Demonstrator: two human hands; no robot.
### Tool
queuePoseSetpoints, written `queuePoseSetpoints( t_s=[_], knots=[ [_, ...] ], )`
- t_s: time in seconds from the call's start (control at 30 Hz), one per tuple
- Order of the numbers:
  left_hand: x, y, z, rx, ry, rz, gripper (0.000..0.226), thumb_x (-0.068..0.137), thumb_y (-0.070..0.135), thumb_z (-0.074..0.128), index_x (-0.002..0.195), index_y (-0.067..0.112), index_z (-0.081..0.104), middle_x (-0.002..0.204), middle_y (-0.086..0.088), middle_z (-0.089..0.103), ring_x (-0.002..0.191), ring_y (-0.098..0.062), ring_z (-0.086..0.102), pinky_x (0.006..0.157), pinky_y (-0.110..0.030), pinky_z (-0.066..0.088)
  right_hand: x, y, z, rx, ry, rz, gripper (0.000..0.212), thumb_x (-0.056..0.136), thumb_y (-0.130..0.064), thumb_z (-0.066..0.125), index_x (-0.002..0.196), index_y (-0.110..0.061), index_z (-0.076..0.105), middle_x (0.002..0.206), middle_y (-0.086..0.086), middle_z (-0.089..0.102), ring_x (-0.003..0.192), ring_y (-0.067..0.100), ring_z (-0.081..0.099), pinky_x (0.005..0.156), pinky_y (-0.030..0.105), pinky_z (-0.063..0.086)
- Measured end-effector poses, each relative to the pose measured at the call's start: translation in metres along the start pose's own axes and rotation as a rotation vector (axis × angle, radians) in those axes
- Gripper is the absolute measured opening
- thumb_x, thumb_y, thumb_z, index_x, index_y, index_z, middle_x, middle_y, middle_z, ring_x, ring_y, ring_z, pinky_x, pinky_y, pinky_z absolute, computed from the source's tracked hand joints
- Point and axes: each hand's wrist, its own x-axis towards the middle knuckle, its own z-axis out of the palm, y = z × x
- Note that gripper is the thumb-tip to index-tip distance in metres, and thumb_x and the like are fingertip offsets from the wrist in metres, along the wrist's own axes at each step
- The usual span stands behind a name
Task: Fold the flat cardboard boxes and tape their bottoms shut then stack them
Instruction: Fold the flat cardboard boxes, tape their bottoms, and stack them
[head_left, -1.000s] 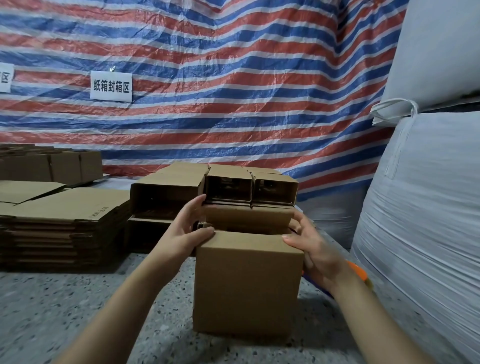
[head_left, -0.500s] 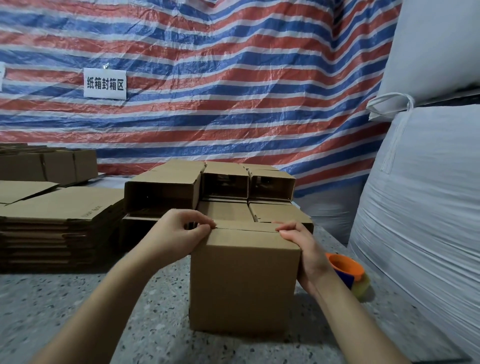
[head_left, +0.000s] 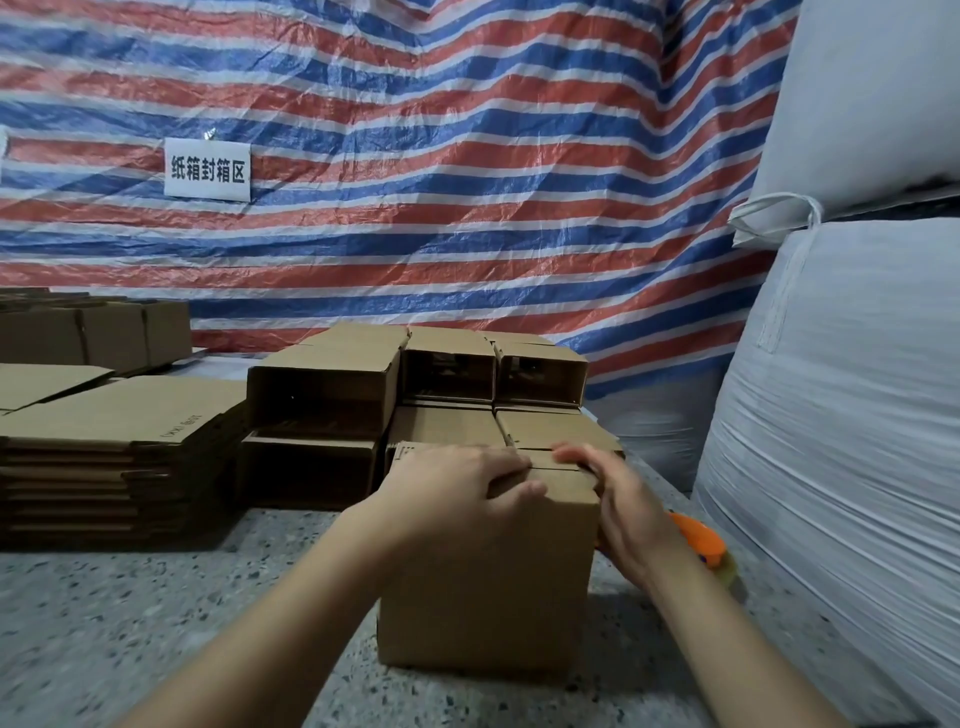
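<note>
Your left hand (head_left: 462, 480) and right hand (head_left: 621, 499) have just pressed the cardboard box's (head_left: 488, 587) flaps flat at frame centre, fingers extended, so taping comes next.

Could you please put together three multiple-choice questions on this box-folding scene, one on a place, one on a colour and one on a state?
1. Where does the stack of flat cardboard lie, seen from the camera?
A. left of the box being folded
B. on the white sacks
C. under the sign

2. What colour is the tape dispenser behind the right hand?
A. green
B. orange
C. black

3. How are the top flaps of the box being folded?
A. standing upright
C. torn off
B. folded down under both hands

Answers: 1 A, the stack sits at the left edge. 2 B, its body shows orange. 3 B, the left hand and right hand press the flaps flat.
</note>
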Motion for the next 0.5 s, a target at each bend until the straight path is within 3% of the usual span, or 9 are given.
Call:
queuePoseSetpoints(
  t_s=[0.07, 0.13, 0.23, 0.37, 0.5],
  knots=[
    [0.000, 0.000, -0.001, -0.007, -0.018, 0.000, 0.062, 0.091, 0.075, 0.025, 0.141, 0.043, 0.044, 0.144, 0.019, 0.049, 0.128, -0.009, 0.049, 0.099, -0.034, 0.043, 0.014, -0.001, -0.019, -0.103, 0.156, -0.040, 0.031, 0.106, -0.033, 0.041, 0.107, -0.016, 0.068, 0.112, 0.008, 0.070, 0.106, 0.023, 0.066, 0.091, 0.039, 0.053],
    [0.000, 0.000, -0.003, -0.030, -0.043, -0.009, 0.061, 0.093, 0.073, 0.027, 0.143, 0.042, 0.044, 0.146, 0.017, 0.048, 0.129, -0.010, 0.048, 0.101, -0.033, 0.041, 0.027, -0.001, -0.047, -0.593, 0.322, -0.063, 0.027, 0.104, -0.034, 0.047, 0.096, -0.018, 0.067, 0.100, 0.008, 0.070, 0.095, 0.023, 0.066, 0.085, 0.045, 0.053],
    [0.000, 0.001, -0.005, -0.054, -0.059, -0.015, 0.059, 0.094, 0.071, 0.029, 0.143, 0.042, 0.044, 0.144, 0.016, 0.050, 0.128, -0.011, 0.049, 0.100, -0.033, 0.040, 0.038, 0.010, -0.082, -1.297, 0.348, 0.040, 0.043, 0.097, -0.053, 0.048, 0.091, -0.013, 0.066, 0.082, 0.009, 0.067, 0.074, 0.022, 0.062, 0.068, 0.038, 0.052],
    [0.000, 0.001, -0.003, -0.053, -0.053, -0.023, 0.059, 0.093, 0.072, 0.028, 0.142, 0.043, 0.044, 0.144, 0.018, 0.050, 0.127, -0.010, 0.050, 0.100, -0.034, 0.042, 0.038, 0.035, -0.093, -1.614, 0.310, 0.224, 0.062, 0.086, -0.080, 0.041, 0.087, -0.022, 0.061, 0.075, -0.003, 0.064, 0.067, 0.012, 0.063, 0.061, 0.029, 0.054],
    [0.000, 0.001, -0.001, -0.045, -0.037, -0.027, 0.061, 0.092, 0.074, 0.029, 0.142, 0.043, 0.044, 0.143, 0.018, 0.051, 0.126, -0.011, 0.051, 0.099, -0.034, 0.044, 0.037, 0.049, -0.099, -1.751, 0.276, 0.270, 0.058, 0.085, -0.080, 0.046, 0.090, -0.023, 0.057, 0.080, -0.008, 0.062, 0.071, 0.009, 0.060, 0.056, 0.024, 0.047]
  ],
)
